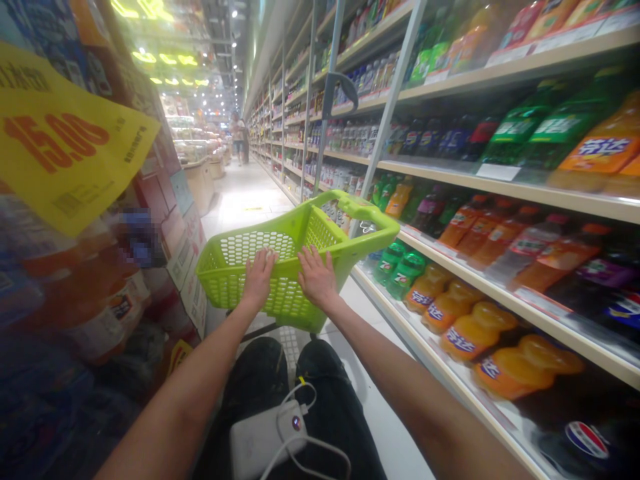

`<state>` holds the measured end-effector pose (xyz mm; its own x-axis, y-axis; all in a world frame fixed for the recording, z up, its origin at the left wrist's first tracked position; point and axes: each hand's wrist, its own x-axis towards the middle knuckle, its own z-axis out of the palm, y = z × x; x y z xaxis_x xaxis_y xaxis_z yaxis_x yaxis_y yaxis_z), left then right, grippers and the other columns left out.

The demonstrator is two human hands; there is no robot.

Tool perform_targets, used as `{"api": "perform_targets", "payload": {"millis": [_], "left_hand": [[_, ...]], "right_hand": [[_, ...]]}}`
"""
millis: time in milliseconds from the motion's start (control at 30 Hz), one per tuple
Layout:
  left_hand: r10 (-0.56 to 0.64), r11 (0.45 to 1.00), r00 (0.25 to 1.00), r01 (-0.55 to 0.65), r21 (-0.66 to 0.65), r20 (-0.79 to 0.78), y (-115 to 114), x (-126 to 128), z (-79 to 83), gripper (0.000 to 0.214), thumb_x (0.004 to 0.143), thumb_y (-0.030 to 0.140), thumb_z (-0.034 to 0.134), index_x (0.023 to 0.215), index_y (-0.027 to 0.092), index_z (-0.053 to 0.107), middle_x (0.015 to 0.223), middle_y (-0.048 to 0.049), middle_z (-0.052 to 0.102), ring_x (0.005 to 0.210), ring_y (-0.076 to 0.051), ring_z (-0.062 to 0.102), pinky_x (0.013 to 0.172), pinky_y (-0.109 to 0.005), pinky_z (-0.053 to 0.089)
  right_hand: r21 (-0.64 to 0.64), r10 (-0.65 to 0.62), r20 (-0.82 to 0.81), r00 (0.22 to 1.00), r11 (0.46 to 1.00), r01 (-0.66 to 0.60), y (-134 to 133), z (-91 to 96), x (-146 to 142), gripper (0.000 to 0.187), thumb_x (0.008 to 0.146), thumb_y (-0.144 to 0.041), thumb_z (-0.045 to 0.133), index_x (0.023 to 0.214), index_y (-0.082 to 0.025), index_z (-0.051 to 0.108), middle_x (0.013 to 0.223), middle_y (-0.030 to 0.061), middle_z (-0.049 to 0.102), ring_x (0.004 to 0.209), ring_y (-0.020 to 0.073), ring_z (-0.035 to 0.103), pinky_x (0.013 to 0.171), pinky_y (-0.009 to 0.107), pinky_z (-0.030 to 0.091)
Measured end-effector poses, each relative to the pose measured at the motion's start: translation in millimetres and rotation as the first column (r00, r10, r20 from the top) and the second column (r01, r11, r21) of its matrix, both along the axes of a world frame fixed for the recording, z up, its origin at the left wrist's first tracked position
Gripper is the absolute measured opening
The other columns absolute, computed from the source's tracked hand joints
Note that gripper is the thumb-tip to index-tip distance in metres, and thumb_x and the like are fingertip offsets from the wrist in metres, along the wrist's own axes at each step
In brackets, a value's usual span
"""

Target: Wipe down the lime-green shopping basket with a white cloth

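Green cart (286, 287) right beneath left hand (259, 275) and right hand (318, 275)

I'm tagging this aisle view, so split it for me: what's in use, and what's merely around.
In use:
lime-green shopping cart
left hand, on its rim
right hand, on its rim

Merely around:
white power bank
yellow 15.00 price sign
7UP bottles
orange Fanta bottles

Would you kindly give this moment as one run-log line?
green cart: beside drink shelves | left hand: on near rim | right hand: on same rim | white device: on lap
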<state>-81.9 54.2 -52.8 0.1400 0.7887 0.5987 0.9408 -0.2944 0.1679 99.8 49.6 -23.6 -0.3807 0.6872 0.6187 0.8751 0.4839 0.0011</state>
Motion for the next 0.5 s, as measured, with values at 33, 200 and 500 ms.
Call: {"api": "perform_targets", "payload": {"millis": [33, 200, 500], "left_hand": [[0.015, 1.0, 1.0, -0.015, -0.001, 0.007, 0, -4, -0.9, 0.061, 0.078, 0.0, 0.03, 0.134, 0.023, 0.036, 0.146, -0.0068, 0.028, 0.136, -0.02, 0.018, 0.11, -0.05, 0.017], [-0.053, 0.998, 0.998, 0.051, 0.035, 0.042, 0, 7, -2.7, 0.06, 0.078, -0.001, 0.029, 0.134, 0.018, 0.037, 0.146, -0.0105, 0.029, 0.137, -0.02, 0.013, 0.109, -0.048, 0.021], [-0.032, 0.998, 0.983, 0.023, 0.052, 0.179, 11, -11, -2.5, 0.053, 0.076, -0.002, 0.033, 0.125, 0.014, 0.047, 0.141, -0.0117, 0.038, 0.134, -0.021, 0.024, 0.11, -0.04, 0.025]], "right_hand": [[0.001, -0.001, -0.005, 1.0, 1.0, 0.001, 0, -1.3, 1, 0.049, 0.083, -0.024, 0.043, 0.131, -0.011, 0.043, 0.14, 0.0122, 0.038, 0.133, 0.0277, 0.025, 0.108, 0.054, 0.012], [-0.004, 0.01, -0.002, 1.0, 1.0, -0.01, -2, -6.9, -2, 0.049, 0.083, -0.021, 0.042, 0.131, -0.01, 0.043, 0.14, 0.0128, 0.037, 0.134, 0.0268, 0.025, 0.109, 0.053, 0.011], [0.002, 0.015, 0.001, 1.0, 1.0, -0.015, -5, -3.3, -4, 0.05, 0.082, -0.021, 0.043, 0.13, -0.01, 0.043, 0.14, 0.012, 0.038, 0.133, 0.0262, 0.026, 0.109, 0.052, 0.012]]}}
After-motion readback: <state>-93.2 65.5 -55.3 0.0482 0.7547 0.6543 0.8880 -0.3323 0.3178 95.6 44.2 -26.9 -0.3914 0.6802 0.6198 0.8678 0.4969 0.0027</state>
